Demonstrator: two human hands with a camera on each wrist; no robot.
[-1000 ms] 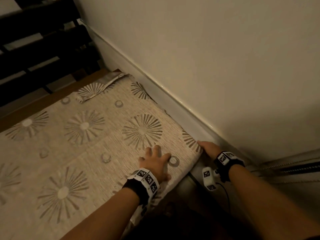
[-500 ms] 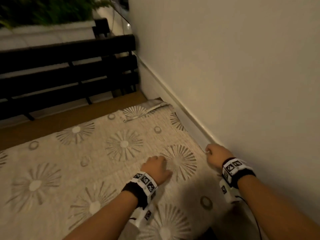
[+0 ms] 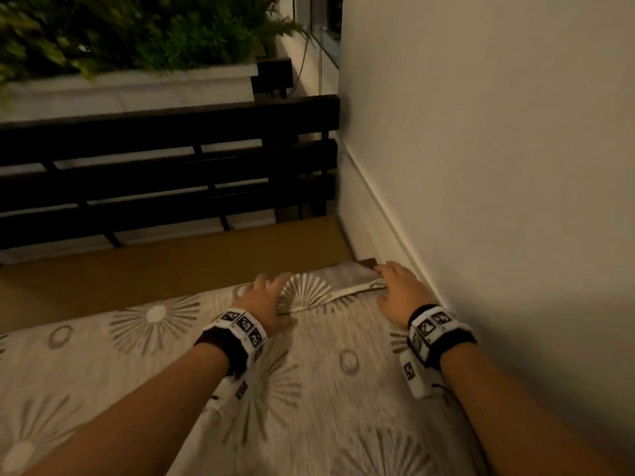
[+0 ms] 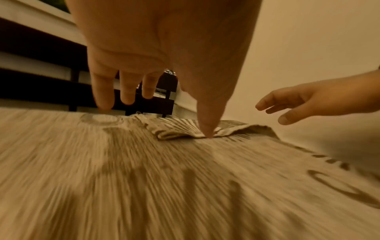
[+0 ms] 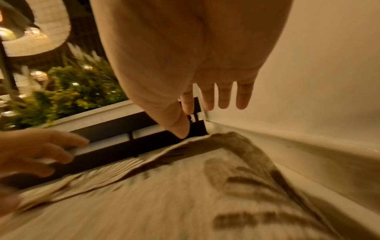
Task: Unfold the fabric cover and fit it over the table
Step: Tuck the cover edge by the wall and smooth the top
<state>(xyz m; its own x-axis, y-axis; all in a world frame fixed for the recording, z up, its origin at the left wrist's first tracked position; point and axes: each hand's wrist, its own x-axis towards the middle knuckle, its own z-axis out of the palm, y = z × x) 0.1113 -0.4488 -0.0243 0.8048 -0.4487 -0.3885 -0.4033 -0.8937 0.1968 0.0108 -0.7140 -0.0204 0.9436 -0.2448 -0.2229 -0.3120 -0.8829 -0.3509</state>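
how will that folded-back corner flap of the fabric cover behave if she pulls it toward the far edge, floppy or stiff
Probably floppy: the flap of the fabric cover lies doubled back on itself with a soft, wavy edge. It looks light and thin, so the open left hand and right hand could likely flip it easily. It may drag wrinkles along, since the bare table beyond is smooth.

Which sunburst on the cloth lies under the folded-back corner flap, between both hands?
The far sunburst by the wall corner: the flap crosses it, between the left hand and right hand. Others lie flat.
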